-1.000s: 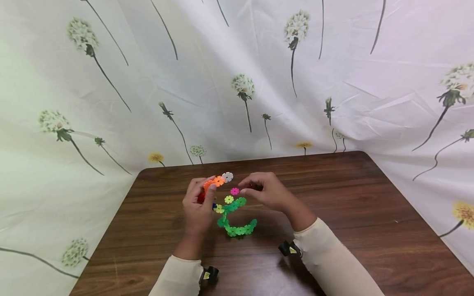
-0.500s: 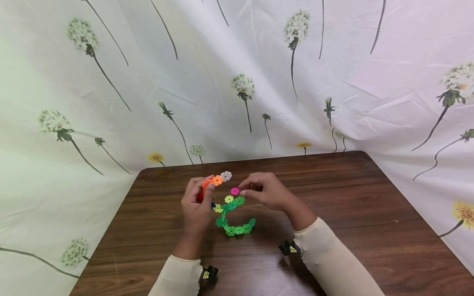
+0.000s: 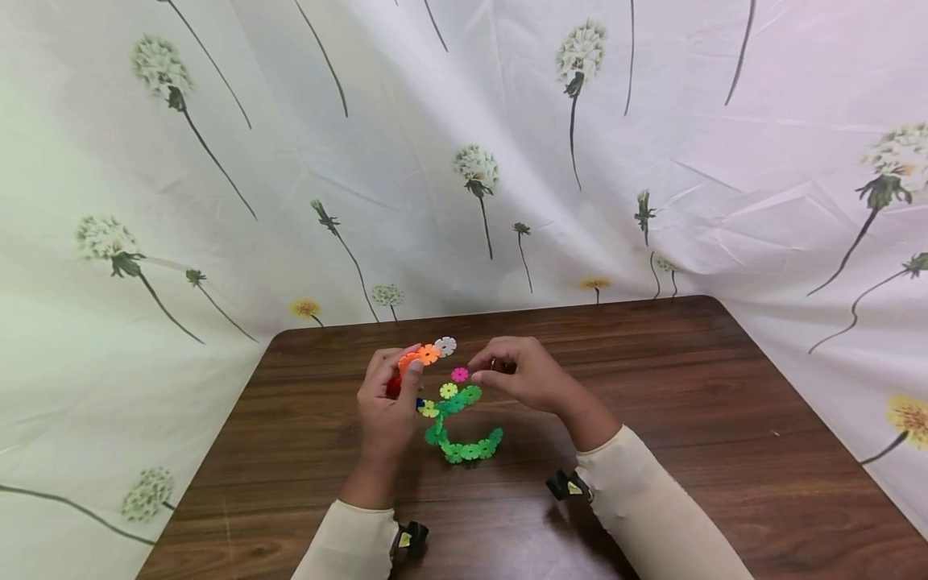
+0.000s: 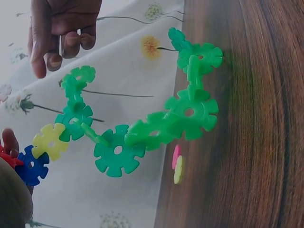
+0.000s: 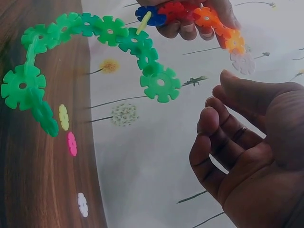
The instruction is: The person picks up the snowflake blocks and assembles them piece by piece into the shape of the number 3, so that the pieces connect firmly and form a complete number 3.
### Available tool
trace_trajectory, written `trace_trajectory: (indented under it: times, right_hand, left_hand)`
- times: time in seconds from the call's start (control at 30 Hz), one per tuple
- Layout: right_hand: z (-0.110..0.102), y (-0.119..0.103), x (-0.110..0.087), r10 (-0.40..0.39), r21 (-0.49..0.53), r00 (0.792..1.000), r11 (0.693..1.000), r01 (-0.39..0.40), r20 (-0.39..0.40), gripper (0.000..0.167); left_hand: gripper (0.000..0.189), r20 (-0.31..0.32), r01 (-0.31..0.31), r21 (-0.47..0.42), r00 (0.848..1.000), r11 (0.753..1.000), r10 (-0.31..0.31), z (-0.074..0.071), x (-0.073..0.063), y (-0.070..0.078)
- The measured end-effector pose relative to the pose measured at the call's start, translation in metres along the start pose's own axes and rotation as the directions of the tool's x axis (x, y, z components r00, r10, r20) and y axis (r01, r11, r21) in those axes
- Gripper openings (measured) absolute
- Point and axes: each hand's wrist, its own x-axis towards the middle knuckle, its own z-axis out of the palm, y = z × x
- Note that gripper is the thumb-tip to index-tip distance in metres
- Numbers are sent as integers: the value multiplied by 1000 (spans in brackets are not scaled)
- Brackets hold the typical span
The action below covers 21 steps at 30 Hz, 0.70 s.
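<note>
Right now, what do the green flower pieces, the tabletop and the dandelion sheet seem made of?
Green flower pieces: probably plastic, smooth, with crisply cut notches. Tabletop: apparently wood or wood-look laminate, slightly glossy, judging by streaky grain and a soft reflection. Dandelion sheet: likely fabric, perhaps thin plastic, softly shiny, with creases.

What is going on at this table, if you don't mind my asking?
A person's left hand grips a chain of flower-shaped pieces, which runs from green through yellow, blue, red and orange to a whitish piece at its end. The right hand is beside it, fingers loosely bent, with no piece visible in it. A yellow piece, a pink piece and a white piece lie loose on the table, not joined to the chain.
</note>
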Motion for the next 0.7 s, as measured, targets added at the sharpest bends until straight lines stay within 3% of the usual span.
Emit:
trace_trajectory:
  times: [0.37, 0.7]
  right_hand:
    - [0, 4, -1, 13, 6, 1000, 1000, -13, -14, 10]
    - [0, 6, 0, 25, 7, 1000, 1000, -25, -13, 9]
  left_hand:
    - [23, 2, -33, -13, 999, 999, 33, 2, 0, -1]
    - [23, 2, 0, 10, 1000, 1000, 0, 1, -1, 1]
